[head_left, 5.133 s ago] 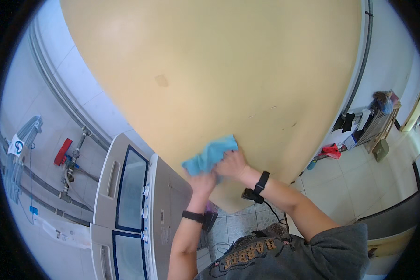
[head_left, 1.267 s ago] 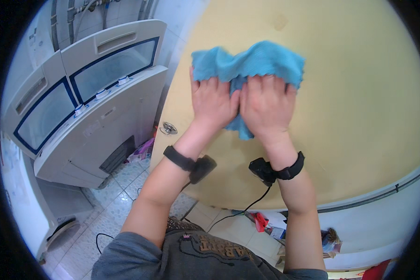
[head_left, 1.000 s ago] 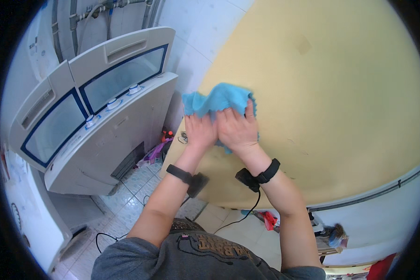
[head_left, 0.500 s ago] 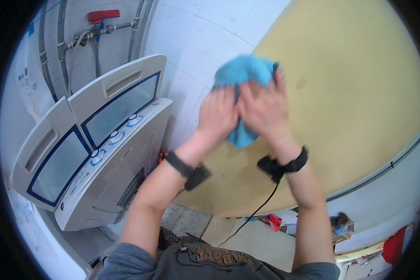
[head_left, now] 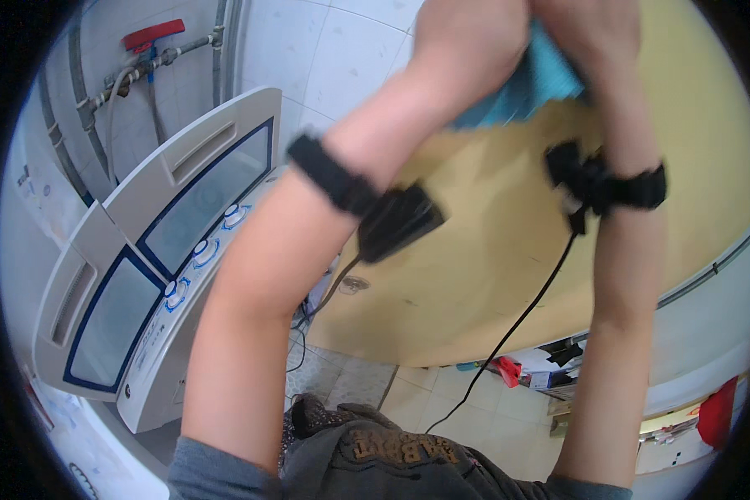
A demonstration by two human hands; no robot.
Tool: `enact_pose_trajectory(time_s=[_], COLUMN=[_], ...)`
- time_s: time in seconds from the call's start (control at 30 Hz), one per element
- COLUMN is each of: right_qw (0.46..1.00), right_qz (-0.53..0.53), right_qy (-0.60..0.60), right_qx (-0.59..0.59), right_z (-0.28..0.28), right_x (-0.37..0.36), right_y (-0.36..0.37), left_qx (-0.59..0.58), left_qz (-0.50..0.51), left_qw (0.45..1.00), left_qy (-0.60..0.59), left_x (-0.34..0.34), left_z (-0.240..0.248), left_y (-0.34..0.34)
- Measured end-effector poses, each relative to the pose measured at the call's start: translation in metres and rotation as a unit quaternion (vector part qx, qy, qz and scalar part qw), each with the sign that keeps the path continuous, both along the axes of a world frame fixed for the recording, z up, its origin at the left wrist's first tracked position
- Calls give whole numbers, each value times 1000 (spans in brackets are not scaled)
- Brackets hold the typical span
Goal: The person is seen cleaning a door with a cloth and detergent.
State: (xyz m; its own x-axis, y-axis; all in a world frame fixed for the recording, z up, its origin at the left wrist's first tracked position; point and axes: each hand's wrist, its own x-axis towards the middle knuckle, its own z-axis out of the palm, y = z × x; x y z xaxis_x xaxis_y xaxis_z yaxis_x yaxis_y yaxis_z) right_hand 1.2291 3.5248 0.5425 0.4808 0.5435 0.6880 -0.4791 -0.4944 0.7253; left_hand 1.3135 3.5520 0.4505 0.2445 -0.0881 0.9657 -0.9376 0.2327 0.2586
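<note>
A blue cloth (head_left: pixel 532 90) is bunched against a broad yellow panel (head_left: pixel 475 275), under and between my two hands at the top edge. My left hand (head_left: pixel 475 37) is closed on the cloth's left side, its fingers partly hidden and cut off by the picture's edge. On the other side my right hand (head_left: pixel 593 29) also grips it, fingers mostly out of view. The lower end of the cloth hangs free below the hands. Black straps with small devices and cables circle both wrists.
To the left stands a twin-lid white washing machine (head_left: pixel 200 225) with several knobs, its lids raised. Pipes and a red-handled valve (head_left: pixel 154 35) run along the tiled wall (head_left: pixel 342 50). Low at the right, a shelf with assorted items (head_left: pixel 550 367) stands over the tiled floor (head_left: pixel 458 404).
Both hands have moved up and to the right along the yellow panel, taking the blue cloth along. My forearms now reach higher, and the view has shifted slightly.
</note>
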Motion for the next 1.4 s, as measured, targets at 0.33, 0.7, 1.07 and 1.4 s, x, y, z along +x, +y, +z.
enact_pose_trajectory(time_s=[0.33, 0.7, 1.07, 1.4], right_qw=[962, 935, 856, 455], right_qz=[58, 87, 252, 672], right_qy=[230, 320, 311, 459], right_qx=[135, 127, 328, 362], right_z=[-220, -319, -333, -316], right_x=[-18, -17, -27, -143], right_y=[18, 20, 93, 246], left_qx=[42, 213, 127, -375], left_qz=[-53, -64, 42, -262], left_qw=[977, 919, 903, 787], left_qy=[203, 325, 407, 414], left_x=[-51, -64, -98, -223], left_z=[-243, -327, -318, -270], left_y=[40, 81, 154, 328])
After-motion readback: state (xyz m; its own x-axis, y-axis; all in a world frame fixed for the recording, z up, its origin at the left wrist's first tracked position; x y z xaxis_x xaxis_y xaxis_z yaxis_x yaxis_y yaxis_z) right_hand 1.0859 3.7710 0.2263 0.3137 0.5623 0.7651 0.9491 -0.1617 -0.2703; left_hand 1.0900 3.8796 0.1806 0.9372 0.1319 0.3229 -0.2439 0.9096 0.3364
